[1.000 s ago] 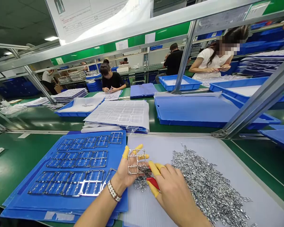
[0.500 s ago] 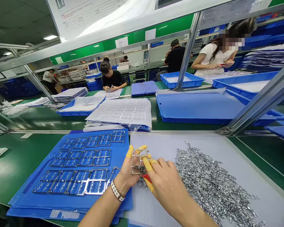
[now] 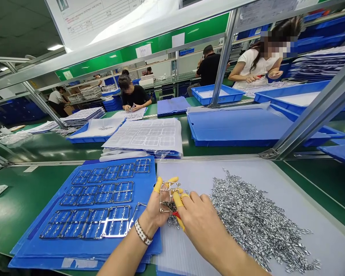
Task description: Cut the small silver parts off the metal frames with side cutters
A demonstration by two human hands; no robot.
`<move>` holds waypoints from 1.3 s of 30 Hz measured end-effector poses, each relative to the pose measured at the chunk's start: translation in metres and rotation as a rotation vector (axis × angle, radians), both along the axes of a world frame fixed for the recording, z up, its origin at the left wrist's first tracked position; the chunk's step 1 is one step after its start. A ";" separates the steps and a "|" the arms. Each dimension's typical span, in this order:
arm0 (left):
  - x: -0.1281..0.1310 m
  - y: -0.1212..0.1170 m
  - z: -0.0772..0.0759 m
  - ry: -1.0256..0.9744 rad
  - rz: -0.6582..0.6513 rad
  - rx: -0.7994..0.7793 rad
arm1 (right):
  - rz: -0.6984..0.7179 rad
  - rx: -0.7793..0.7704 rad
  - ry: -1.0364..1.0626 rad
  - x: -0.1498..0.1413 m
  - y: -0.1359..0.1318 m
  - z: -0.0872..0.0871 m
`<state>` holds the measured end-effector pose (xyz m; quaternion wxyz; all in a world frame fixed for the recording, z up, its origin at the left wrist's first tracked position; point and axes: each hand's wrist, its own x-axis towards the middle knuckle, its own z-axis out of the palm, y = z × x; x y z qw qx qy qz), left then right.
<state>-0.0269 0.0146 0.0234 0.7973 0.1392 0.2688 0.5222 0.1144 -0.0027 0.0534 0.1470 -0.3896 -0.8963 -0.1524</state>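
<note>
Here at the green-topped bench point(image 3: 20, 199), the left hand point(image 3: 158, 209) is closed on a small silver metal frame point(image 3: 169, 182), a couple of its yellow-covered fingers standing up. The right hand point(image 3: 201, 218) comes in against it, clamped on a dark-jawed, red-handled hand tool point(image 3: 176, 214), whose tip is at the frame's lower part; whether it bites, I can't tell. The two hands are all but meeting, just over the near edge of a pale translucent sheet point(image 3: 189, 172).

On that sheet, to the right, spreads a big heap of small shiny silver metal pieces point(image 3: 250, 214). To the left, blue plastic sheets point(image 3: 103, 249) carry three rows of silver grid frames point(image 3: 87, 191).

Beyond, there's a stack of white sheets point(image 3: 143, 134) with frame shapes showing through, and a shallow blue plastic tray point(image 3: 235, 126). Across the way, a person in a black top point(image 3: 135, 96) bends over small pieces, and a person in a white top point(image 3: 255, 65) works at the right.

Overhead hangs a printed white notice point(image 3: 103, 19), black lines and a little red; the writing's too small to read. The white label point(image 3: 143, 50) on the green strip point(image 3: 109, 57) is blurred too.
</note>
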 end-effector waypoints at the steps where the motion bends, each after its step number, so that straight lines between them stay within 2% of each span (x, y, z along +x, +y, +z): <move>1: 0.000 0.000 0.000 0.004 -0.001 0.000 | 0.003 0.006 -0.002 0.000 -0.001 0.000; 6: -0.002 0.000 -0.006 0.034 -0.011 0.002 | 0.006 0.002 0.071 0.008 -0.001 0.006; 10: -0.001 -0.001 -0.011 0.086 -0.037 -0.019 | -0.053 -0.042 0.115 0.010 0.008 0.011; 17: 0.001 -0.003 -0.013 0.162 -0.065 -0.055 | -0.111 -0.145 0.053 0.002 0.020 0.009; 22: 0.002 -0.003 -0.013 0.217 -0.036 -0.077 | -0.110 -0.135 0.002 0.001 0.018 0.014; 27: 0.002 -0.003 -0.012 0.236 -0.026 -0.035 | -0.099 -0.104 -0.035 0.002 0.016 0.018; 30: 0.000 -0.003 -0.011 0.215 -0.043 -0.029 | -0.103 -0.089 0.004 0.011 0.017 0.015; 35: -0.002 -0.003 -0.010 0.125 -0.124 -0.019 | -0.199 -0.122 0.014 0.032 0.018 0.001; 39: -0.001 -0.004 -0.009 0.133 -0.139 -0.023 | -0.187 -0.143 0.010 0.032 0.017 -0.005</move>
